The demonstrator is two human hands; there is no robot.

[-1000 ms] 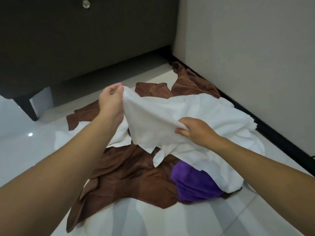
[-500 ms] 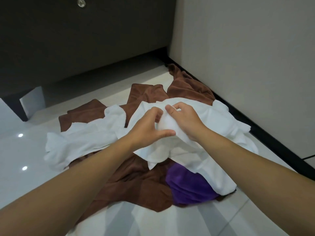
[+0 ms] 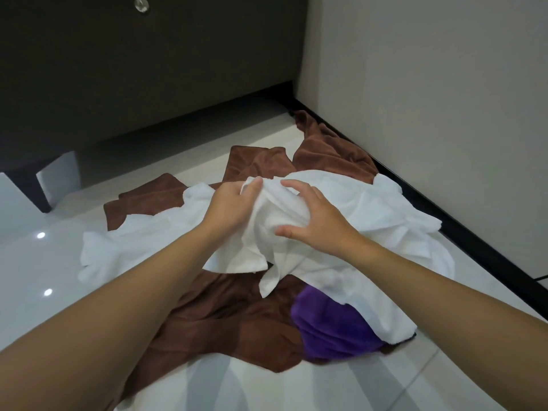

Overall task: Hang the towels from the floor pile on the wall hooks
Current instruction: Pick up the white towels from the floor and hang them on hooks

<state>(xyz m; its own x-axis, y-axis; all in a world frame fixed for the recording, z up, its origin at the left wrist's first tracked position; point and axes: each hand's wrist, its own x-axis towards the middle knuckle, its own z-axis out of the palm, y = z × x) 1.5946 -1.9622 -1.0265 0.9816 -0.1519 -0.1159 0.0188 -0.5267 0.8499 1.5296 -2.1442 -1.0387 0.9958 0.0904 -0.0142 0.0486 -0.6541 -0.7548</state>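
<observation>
Pickup is the step in hand: a white towel [image 3: 370,209] is being bunched up from the pile, and nothing has reached a hook yet, for no hooks show in this view. The left hand [image 3: 234,203] grips a fold of the cloth near its top, its fingers [image 3: 252,185] curled round the edge. The right hand [image 3: 314,221] sits just beside it, its fingers [image 3: 296,185] spread and hooked over the gathered lump, thumb pressed in from below.

The towel is on the floor [image 3: 44,262], close to the wall [image 3: 430,84] and its dark baseboard [image 3: 474,232]. It is only partly lifted, and most of it lies draped over the heap. It looks thin, soft and heavily creased. White cloth trails off to the left as well; I cannot tell whether that is the same piece or a second one. Beneath lie a brown towel [image 3: 213,315], spread wide, and a purple towel [image 3: 329,327], half covered by the white one's lower corner.

The next move, I judge, calls for lifting the bunch clear without dragging its neighbours along, then finding an edge or corner to catch on a hook.
</observation>
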